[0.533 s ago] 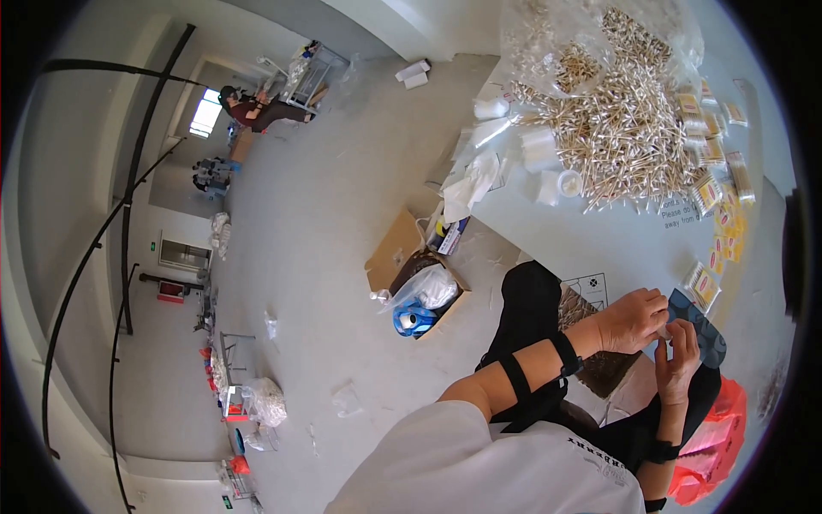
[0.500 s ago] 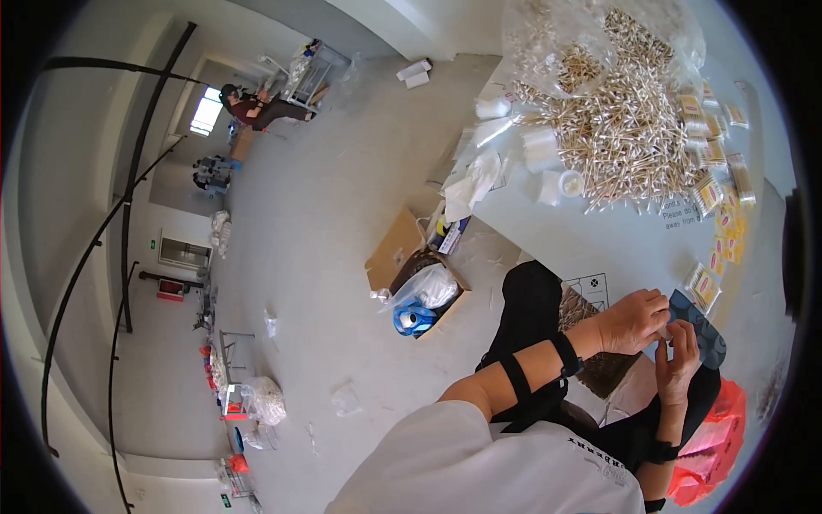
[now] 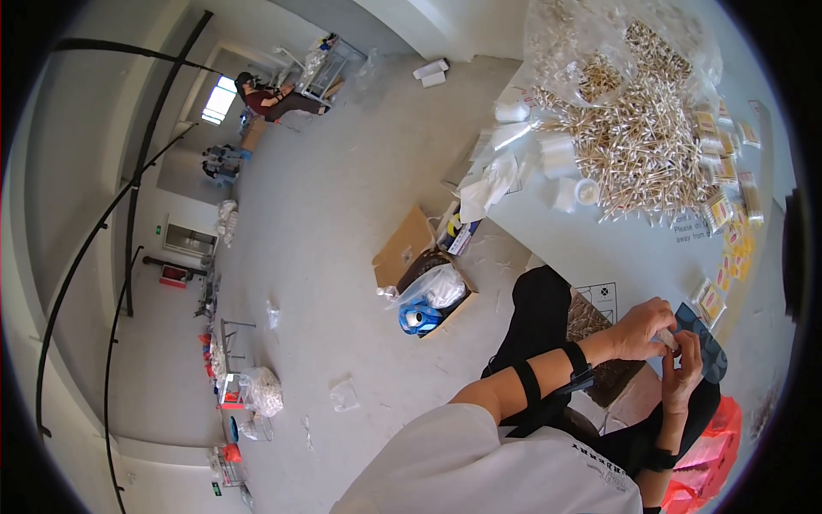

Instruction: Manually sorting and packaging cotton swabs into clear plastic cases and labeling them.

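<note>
My left hand (image 3: 644,330) and my right hand (image 3: 682,377) meet above my lap. Their fingertips pinch a small whitish, partly see-through piece (image 3: 668,338), perhaps thin plastic; its kind is too small to make out. Just beyond the fingers lies a flat blue-grey patterned sheet (image 3: 704,344). Close by on the table is a clear pack of cotton swabs (image 3: 708,301) with a yellow and red label. A great heap of loose cotton swabs (image 3: 638,146) spills from a large clear plastic bag (image 3: 574,34) farther off.
Packed swabs (image 3: 717,210) and yellow labels (image 3: 736,248) line the table's right side. White round containers (image 3: 586,192) stand left of the heap. An open cardboard box (image 3: 462,295) sits on the floor, a red plastic bag (image 3: 715,454) by my right leg. A person (image 3: 270,98) sits far off.
The whole view has shifted slightly, so the scene sits a little farther right. My hands stay together, and the whitish piece between the fingertips shows more clearly.
</note>
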`<action>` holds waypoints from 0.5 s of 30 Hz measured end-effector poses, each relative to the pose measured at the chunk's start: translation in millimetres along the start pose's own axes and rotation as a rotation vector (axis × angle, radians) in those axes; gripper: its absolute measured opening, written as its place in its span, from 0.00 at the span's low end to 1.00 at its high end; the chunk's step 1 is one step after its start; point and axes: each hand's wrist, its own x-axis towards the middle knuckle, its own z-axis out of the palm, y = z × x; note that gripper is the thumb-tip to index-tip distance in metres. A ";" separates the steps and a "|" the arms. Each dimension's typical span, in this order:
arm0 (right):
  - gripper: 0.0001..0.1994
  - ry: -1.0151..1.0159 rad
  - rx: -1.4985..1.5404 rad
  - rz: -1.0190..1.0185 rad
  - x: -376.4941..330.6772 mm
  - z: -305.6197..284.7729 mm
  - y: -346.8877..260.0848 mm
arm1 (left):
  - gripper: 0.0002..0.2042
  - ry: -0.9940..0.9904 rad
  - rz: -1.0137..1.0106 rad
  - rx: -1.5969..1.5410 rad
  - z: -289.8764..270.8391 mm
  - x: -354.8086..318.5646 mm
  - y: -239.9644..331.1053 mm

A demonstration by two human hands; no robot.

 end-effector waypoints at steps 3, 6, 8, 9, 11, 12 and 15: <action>0.14 -0.053 -0.027 0.031 -4.0 -6.8 5.4 | 0.10 -0.015 0.131 0.098 3.4 1.1 -2.4; 0.14 -0.028 -0.043 0.040 -3.0 -19.3 -3.0 | 0.09 -0.129 0.185 0.125 13.7 7.9 -6.4; 0.13 0.031 0.007 0.125 1.8 -19.9 -12.7 | 0.09 -0.056 0.166 0.126 4.7 14.5 -10.1; 0.13 0.026 0.018 0.145 3.6 -22.1 -9.8 | 0.10 -0.042 0.166 0.084 -5.0 23.2 -11.6; 0.11 0.052 0.042 0.126 9.7 -15.2 -6.0 | 0.13 0.096 0.147 0.227 -24.7 38.9 -20.5; 0.10 0.052 0.043 0.143 12.1 -16.7 -5.2 | 0.13 0.120 0.183 0.286 -30.2 51.7 -23.0; 0.08 0.128 0.025 0.107 11.5 -28.5 1.9 | 0.13 0.095 0.284 0.350 -22.1 98.8 -31.8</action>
